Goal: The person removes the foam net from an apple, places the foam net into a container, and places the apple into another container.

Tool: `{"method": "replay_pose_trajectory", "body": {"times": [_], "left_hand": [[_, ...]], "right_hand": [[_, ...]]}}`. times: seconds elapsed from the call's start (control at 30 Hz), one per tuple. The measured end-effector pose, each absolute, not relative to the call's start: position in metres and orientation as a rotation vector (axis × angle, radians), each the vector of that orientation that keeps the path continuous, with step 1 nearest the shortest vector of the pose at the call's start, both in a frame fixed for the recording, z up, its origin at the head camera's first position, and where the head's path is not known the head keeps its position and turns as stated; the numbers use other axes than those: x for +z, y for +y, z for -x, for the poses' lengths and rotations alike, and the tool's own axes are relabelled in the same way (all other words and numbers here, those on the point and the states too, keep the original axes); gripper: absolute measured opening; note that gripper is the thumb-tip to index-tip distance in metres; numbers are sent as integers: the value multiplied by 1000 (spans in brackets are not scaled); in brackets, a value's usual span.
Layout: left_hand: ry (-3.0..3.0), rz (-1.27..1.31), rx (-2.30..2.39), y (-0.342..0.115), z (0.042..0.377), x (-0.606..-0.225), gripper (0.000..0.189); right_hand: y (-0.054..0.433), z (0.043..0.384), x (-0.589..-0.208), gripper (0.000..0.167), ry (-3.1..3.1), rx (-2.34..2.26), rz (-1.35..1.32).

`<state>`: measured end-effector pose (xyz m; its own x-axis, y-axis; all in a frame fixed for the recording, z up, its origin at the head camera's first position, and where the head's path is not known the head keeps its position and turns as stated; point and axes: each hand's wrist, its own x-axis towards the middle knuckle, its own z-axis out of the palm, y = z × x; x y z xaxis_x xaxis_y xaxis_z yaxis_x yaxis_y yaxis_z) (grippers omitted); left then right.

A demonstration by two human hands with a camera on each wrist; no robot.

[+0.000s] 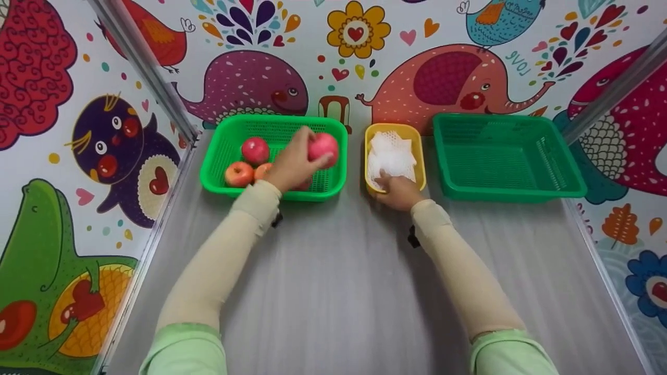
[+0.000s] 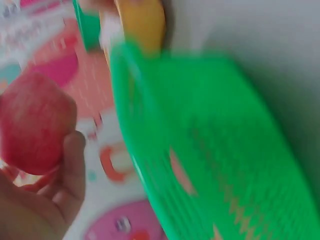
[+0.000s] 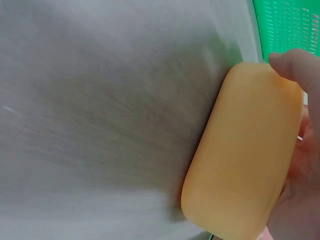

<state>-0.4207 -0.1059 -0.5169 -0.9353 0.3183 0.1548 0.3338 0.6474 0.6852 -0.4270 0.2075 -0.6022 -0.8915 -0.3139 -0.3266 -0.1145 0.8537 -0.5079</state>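
Observation:
My left hand (image 1: 295, 165) grips a pinkish-red apple (image 1: 323, 150) over the right side of a bright green basket (image 1: 206, 172). From the left wrist, the thumb and fingers show around this apple (image 2: 37, 122). Other apples (image 1: 239, 174) lie in that basket, some partly behind the hand. My right hand (image 1: 400, 191) is at the near edge of a small yellow basket (image 1: 421, 172), its fingers reaching over the rim onto white foam nets (image 1: 392, 156). In the right wrist view the thumb lies outside the yellow wall (image 3: 240, 150); the other fingers are mostly hidden.
A darker green basket (image 1: 510, 194) stands right of the yellow one, with nothing seen in it. All three baskets line the back of a grey table (image 1: 333, 291). Walls printed with cartoon animals rise behind and at both sides, with metal posts (image 1: 148, 67) at the corners.

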Motion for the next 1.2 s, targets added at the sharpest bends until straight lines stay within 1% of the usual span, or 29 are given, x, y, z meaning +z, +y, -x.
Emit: {"method": "replay_pose_trajectory", "body": {"times": [0.07,0.17,0.23,0.33,0.47,0.6,0.73,0.93,1.07,1.2], "left_hand": [[-2866,452,-1129,-125,443,-512,61],[-2961,370,-986,-147,466,-514,73],[-3041,339,-858,-161,476,-517,80],[-3159,307,-710,-181,487,-525,80],[-3276,244,-657,-200,488,-532,73],[-3337,169,-633,-212,484,-543,75],[-3364,155,-605,-217,478,-548,75],[-3377,171,-648,-211,475,-543,75],[-3372,173,-665,-212,480,-548,77],[-3338,193,-685,-215,481,-552,75]], "right_hand": [[207,422,-603,65,2622,-681,316],[205,420,-603,63,2652,-664,374],[201,421,-604,62,2672,-646,408],[195,422,-605,62,2681,-630,409],[182,423,-606,64,2664,-637,382],[168,424,-609,64,2654,-639,401],[161,422,-610,65,2650,-630,409],[164,420,-602,64,2659,-599,445],[169,419,-595,64,2652,-619,483],[175,416,-584,61,2684,-655,545]]}}
